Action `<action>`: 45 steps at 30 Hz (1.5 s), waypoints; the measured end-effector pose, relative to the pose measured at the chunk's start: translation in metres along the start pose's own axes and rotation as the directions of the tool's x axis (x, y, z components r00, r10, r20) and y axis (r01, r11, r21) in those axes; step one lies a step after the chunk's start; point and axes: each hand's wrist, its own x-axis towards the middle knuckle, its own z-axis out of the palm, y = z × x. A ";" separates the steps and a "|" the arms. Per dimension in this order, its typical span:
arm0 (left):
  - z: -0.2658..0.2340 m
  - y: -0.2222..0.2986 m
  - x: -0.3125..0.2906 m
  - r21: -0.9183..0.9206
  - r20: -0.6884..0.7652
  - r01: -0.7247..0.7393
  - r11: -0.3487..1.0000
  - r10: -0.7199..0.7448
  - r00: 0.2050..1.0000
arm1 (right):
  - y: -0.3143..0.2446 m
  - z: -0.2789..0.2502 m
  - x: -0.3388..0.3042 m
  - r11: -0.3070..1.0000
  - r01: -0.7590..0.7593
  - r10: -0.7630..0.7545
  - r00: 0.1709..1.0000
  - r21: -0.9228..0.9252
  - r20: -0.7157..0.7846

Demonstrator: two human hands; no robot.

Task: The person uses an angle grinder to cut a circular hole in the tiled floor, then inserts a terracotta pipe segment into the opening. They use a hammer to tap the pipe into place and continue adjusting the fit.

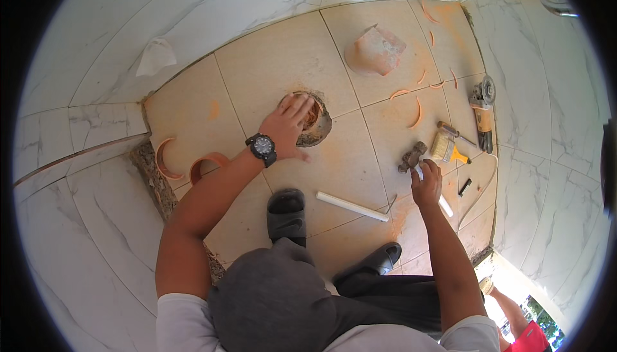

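My left hand [286, 127], with a black watch [261, 147] on its wrist, rests over a rough round hole [318, 135] cut in the beige tile floor. Its fingers are spread at an orange pipe rim [311, 118] inside the hole, and they hide part of it. On the right, my right hand [427, 187] is closed round the white handle of a hammer [412, 157], close under its dark, dusty head. The handle's end [445, 207] shows past the hand. Between my arms a white stick or tube [352, 206] lies on the tiles.
Beyond the hammer lie a paintbrush [443, 146], a screwdriver-like tool [448, 128], a black marker-like stick [464, 187] and a corded angle grinder [483, 111]. Orange pipe rings [207, 162] and several curved scraps [418, 113] are scattered about. A dusty pinkish block [379, 51] stands far off; another person's arm [511, 310] is lower right.
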 end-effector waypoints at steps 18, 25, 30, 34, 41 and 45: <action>0.016 0.081 0.009 -0.493 -0.173 0.233 0.838 -0.357 0.918 | 0.000 0.009 0.007 1.000 -0.011 0.011 1.000 0.000 -0.008; 0.015 0.059 -0.014 -0.398 0.029 0.371 0.839 -0.393 0.919 | 0.003 0.007 0.008 1.000 0.009 -0.009 1.000 0.006 0.015; 0.031 0.045 -0.012 -0.476 -0.014 0.201 0.856 -0.236 0.972 | 0.004 0.008 0.009 1.000 0.000 -0.001 1.000 0.021 0.019; 0.032 0.042 -0.005 -0.458 0.104 0.190 0.868 -0.160 0.982 | 0.005 0.008 0.009 0.999 0.029 -0.029 0.999 0.029 0.015; 0.000 0.014 -0.014 -0.023 -0.162 0.055 0.998 -0.058 0.985 | 0.005 0.006 0.010 0.999 0.028 -0.029 0.999 0.040 0.016; 0.003 -0.004 0.002 -0.304 0.137 -0.061 0.951 0.107 0.985 | 0.003 0.005 0.010 1.000 0.004 -0.005 1.000 0.021 0.030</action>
